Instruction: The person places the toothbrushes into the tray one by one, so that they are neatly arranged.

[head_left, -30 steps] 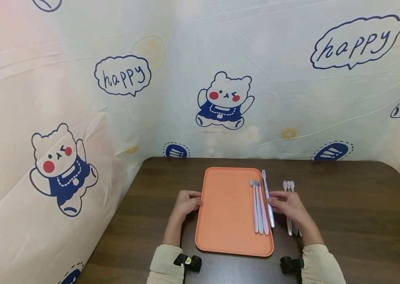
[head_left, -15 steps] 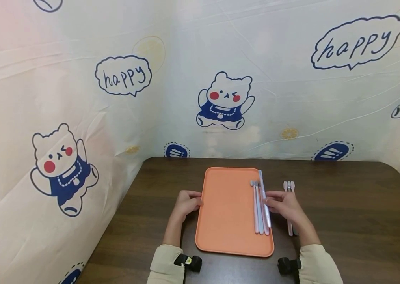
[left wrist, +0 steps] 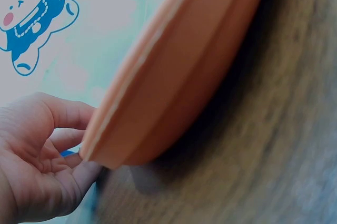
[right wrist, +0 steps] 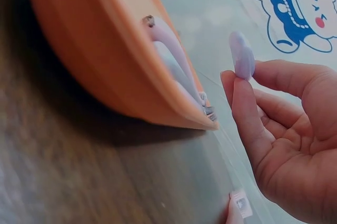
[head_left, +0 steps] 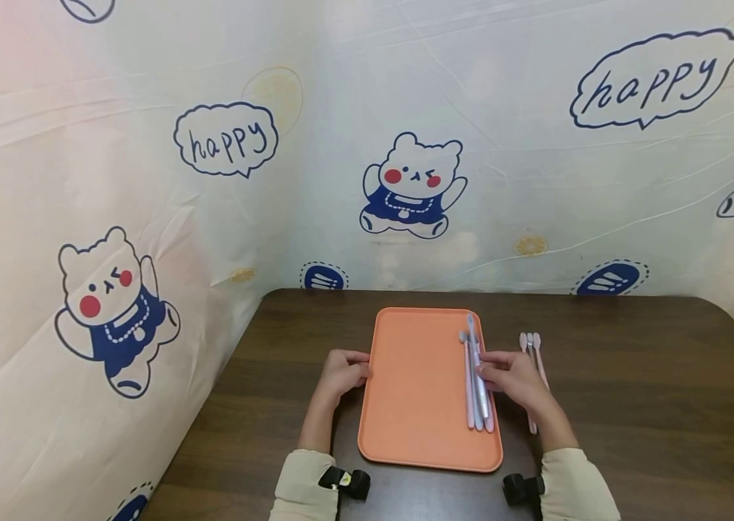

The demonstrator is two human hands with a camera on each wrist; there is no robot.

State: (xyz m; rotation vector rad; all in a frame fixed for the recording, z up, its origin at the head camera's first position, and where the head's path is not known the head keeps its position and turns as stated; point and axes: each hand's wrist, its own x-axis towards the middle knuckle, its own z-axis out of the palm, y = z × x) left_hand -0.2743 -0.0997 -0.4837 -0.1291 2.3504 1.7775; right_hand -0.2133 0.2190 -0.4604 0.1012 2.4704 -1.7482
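Between thumb and fingers, my right hand [head_left: 518, 378] pinches a pale lavender toothbrush [head_left: 473, 333] over the right side of the orange tray [head_left: 415, 383]. In the right wrist view this toothbrush [right wrist: 242, 58] is seen end-on, raised above the tray rim. Beneath it, several pink and pale blue toothbrushes [head_left: 470, 412] lie side by side in the tray, partly covered by the held one. My left hand [head_left: 343, 373] grips the tray's left edge; the left wrist view shows thumb and fingers at the tray's rim [left wrist: 121, 113].
More toothbrushes [head_left: 539, 347] lie on the dark wooden table [head_left: 653, 391] to the right of the tray, partly hidden behind my right hand and forearm. A pale printed cloth [head_left: 510, 181] hangs behind the table and along its left side.
My right hand has carried the lavender toothbrush leftward, from beside the tray's right edge to above the toothbrushes inside it. The left hand and tray have stayed put.
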